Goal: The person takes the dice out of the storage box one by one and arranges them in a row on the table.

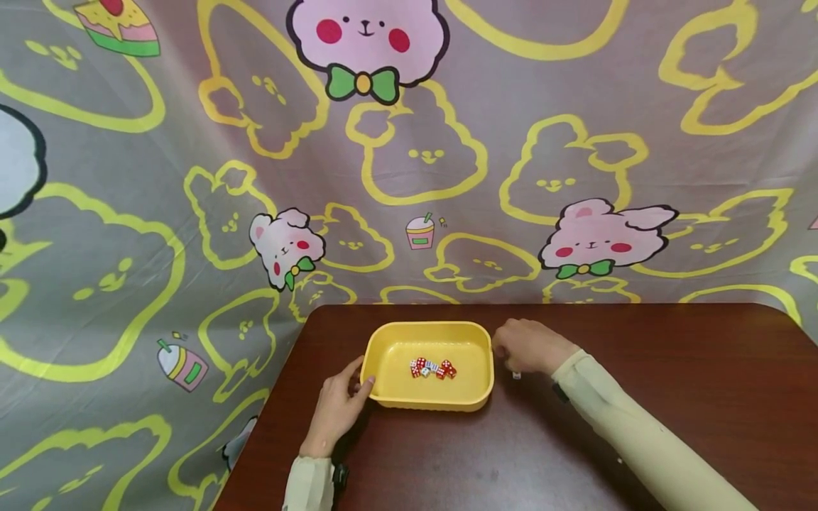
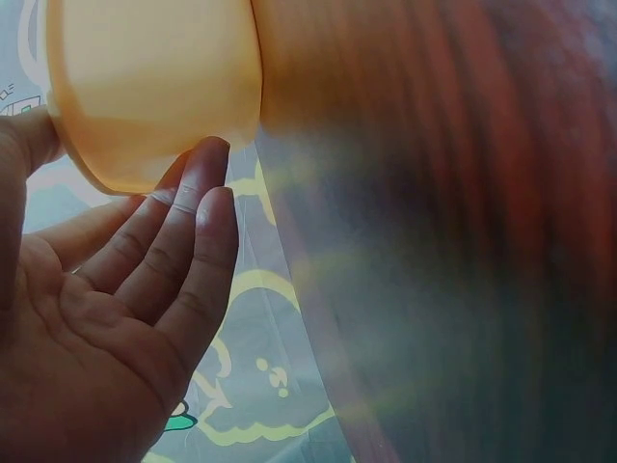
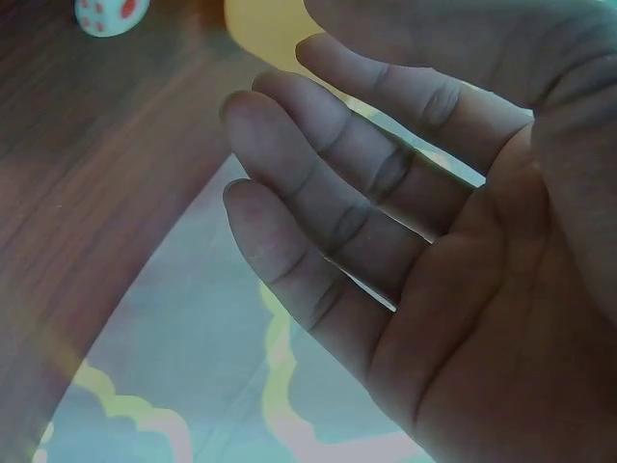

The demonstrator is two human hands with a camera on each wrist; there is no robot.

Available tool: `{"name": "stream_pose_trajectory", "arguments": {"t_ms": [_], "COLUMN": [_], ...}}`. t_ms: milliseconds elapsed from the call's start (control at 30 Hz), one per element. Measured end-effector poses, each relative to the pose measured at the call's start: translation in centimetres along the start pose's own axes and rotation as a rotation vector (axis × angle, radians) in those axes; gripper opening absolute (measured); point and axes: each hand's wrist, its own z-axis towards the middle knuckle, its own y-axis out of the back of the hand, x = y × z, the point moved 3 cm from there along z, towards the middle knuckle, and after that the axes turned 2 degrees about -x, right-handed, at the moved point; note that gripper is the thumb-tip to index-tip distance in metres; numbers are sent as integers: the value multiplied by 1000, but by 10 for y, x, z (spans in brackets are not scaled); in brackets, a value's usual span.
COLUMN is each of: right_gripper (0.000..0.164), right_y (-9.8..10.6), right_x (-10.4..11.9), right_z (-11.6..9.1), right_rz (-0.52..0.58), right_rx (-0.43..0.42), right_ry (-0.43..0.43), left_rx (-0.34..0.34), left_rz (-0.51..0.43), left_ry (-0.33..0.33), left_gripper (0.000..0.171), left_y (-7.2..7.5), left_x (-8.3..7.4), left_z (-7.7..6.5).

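A yellow plastic basin (image 1: 429,404) stands on the table, with several red and white dice (image 1: 432,368) lying together on its floor. My left hand (image 1: 340,403) grips the basin's left end, the thumb over the rim and the fingers against the outside, as the left wrist view also shows. Close beside the right end is my right hand (image 1: 533,345); whether it touches the basin I cannot tell. Its fingers (image 3: 280,145) are loosely bent with nothing seen between them. A white die with red spots (image 3: 111,13) lies on the table just by this hand.
The dark reddish-brown table (image 1: 671,369) extends to the right and toward me. Behind it and on the left hangs a grey cloth (image 1: 473,170) printed with cartoon bears and rabbits. A tiny pale speck (image 1: 619,460) shows near the right forearm.
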Motion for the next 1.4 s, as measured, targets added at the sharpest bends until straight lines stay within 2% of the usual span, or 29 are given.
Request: {"name": "stream_pose_trajectory", "arguments": {"t_ms": [433, 700, 967, 1400], "right_gripper": [30, 31, 25, 14], "right_y": [11, 17, 24, 25], "right_x": [11, 20, 30, 40], "right_z": [6, 11, 18, 30], "right_rz": [-26, -40, -33, -39], "right_rx": [-38, -68, -43, -32], "right_ry": [31, 87, 87, 89], "left_rx": [12, 6, 11, 7], "left_rz": [-16, -15, -18, -32], "left_ry": [24, 17, 36, 27], "left_gripper": [50, 49, 47, 47], "left_y": [-1, 0, -1, -2], "left_x": [1, -1, -1, 2], "left_z": [0, 0, 0, -1]}}
